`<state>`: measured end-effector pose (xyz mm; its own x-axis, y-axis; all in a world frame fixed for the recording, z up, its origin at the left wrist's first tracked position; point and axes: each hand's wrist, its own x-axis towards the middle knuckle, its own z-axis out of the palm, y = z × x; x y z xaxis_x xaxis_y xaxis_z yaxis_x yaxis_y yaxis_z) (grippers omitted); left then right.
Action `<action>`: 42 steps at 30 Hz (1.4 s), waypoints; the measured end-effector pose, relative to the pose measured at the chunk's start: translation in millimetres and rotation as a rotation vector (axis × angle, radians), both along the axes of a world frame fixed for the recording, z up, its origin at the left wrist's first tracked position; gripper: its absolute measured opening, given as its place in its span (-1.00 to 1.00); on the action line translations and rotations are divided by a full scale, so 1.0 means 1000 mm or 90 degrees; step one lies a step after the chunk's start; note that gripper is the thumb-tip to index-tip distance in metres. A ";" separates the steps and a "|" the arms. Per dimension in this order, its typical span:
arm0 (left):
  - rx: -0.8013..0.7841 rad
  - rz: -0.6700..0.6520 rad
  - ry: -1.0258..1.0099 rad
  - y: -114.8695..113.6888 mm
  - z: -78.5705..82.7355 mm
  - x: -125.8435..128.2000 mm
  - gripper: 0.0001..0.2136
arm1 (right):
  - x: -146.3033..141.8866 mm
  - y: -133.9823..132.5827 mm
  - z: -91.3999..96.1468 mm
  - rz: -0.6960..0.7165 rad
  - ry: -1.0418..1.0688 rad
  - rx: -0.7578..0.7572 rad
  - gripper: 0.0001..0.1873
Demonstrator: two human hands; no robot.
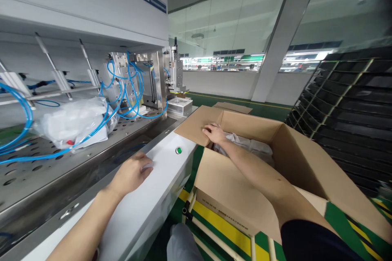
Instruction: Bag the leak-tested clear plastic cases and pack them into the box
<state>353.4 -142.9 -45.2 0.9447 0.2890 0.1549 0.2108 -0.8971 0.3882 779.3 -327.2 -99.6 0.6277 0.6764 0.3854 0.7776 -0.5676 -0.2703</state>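
My left hand (132, 173) hovers over or rests on the white front ledge (147, 195) of a machine, its fingers loosely bent and holding nothing. A green round button (178, 151) sits on that ledge just beyond my fingertips. My right hand (215, 133) reaches across an open cardboard box (239, 120). Its loosely curled fingers lie at the box's left flap (191, 124), apparently touching it; the undersides of the fingers are hidden. Inside the box are several white wrapped items (255, 147), partly covered by my forearm.
A clear plastic bag of white pieces (73, 122) lies on the perforated metal bed, among blue air tubes (125, 89). Metal fixtures (176, 69) stand at the bed's far end. Beige tubing (211, 232) is beneath the box. Stacked black trays (352, 122) rise at right.
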 end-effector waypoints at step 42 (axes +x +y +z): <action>0.007 -0.003 0.006 0.001 -0.001 0.000 -0.78 | -0.006 0.001 0.004 -0.019 0.005 -0.007 -0.68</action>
